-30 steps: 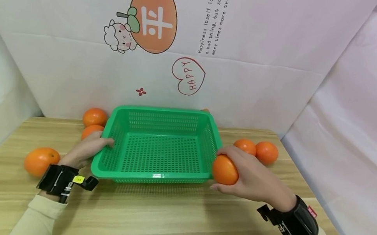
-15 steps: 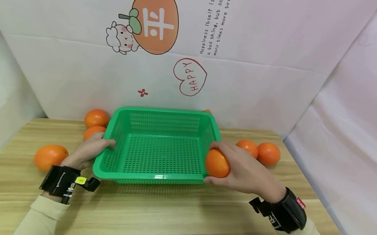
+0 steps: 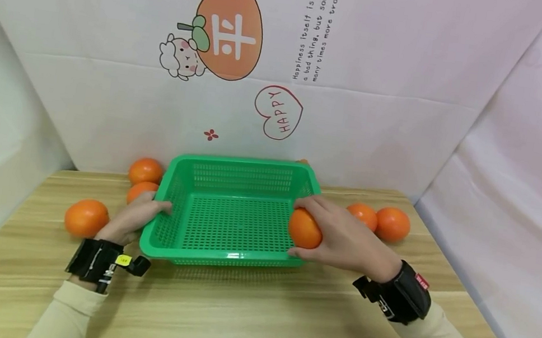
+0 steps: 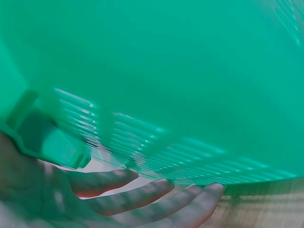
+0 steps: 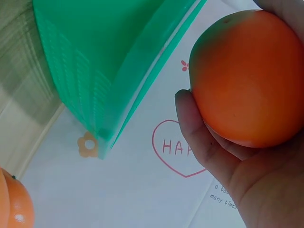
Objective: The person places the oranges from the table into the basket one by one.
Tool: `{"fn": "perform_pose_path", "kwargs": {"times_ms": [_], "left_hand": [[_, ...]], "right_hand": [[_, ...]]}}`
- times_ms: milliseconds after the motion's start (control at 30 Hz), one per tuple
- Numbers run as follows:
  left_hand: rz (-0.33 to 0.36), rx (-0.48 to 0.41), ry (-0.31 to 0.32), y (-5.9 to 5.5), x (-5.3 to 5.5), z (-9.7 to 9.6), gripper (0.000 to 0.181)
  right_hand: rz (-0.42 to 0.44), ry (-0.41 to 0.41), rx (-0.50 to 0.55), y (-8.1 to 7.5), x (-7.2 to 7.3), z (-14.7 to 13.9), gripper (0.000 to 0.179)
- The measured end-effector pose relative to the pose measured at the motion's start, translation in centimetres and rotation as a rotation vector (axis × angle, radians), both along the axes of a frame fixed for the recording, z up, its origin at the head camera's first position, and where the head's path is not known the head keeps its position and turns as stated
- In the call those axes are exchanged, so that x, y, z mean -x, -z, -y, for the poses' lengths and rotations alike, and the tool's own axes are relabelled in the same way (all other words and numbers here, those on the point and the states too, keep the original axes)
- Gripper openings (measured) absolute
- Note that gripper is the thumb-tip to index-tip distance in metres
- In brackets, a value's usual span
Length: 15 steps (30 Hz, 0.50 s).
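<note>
My left hand grips the left rim of a green perforated plastic basket. Its thumb hooks over the rim inside; in the left wrist view its fingers stretch along the basket's outer side. The right hand holds an orange between thumb and fingers, above the basket's right rim. The right wrist view shows that orange close up, apart from the basket wall. Through the basket's open top its bare slotted floor shows.
Left of the basket lie two oranges close together, and a third orange beside the left wrist. Two more oranges sit behind the right hand. A printed white sheet backs the wooden table.
The right hand has carried its orange leftward, from beside the basket to over its right rim. The orange by the left wrist has shifted right and away. The left hand keeps its grip.
</note>
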<state>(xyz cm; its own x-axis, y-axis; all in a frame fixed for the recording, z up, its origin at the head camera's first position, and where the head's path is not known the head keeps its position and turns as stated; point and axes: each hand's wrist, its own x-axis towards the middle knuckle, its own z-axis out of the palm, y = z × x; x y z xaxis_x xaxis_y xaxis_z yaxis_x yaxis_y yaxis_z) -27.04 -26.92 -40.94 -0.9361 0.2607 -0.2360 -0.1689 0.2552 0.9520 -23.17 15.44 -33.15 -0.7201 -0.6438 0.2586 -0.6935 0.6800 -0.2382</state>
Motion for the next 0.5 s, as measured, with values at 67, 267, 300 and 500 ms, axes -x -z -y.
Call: {"fn": "perform_pose_path", "kwargs": {"times_ms": [67, 267, 300, 500], "left_hand": [[-0.003, -0.004, -0.005, 0.0, 0.0, 0.0, 0.071], [-0.012, -0.012, -0.015, -0.1, -0.1, -0.2, 0.069], [-0.012, -0.010, -0.016, -0.1, -0.2, -0.2, 0.069], [-0.007, -0.012, -0.026, -0.1, -0.2, -0.2, 0.067]], "right_hand": [[0.005, -0.007, 0.002, -0.1, 0.2, 0.2, 0.071], [-0.011, -0.036, 0.022, -0.3, 0.7, 0.9, 0.072], [-0.012, -0.042, 0.027, -0.4, 0.8, 1.0, 0.072], [-0.002, -0.065, 0.042, -0.7, 1.2, 1.7, 0.071]]}}
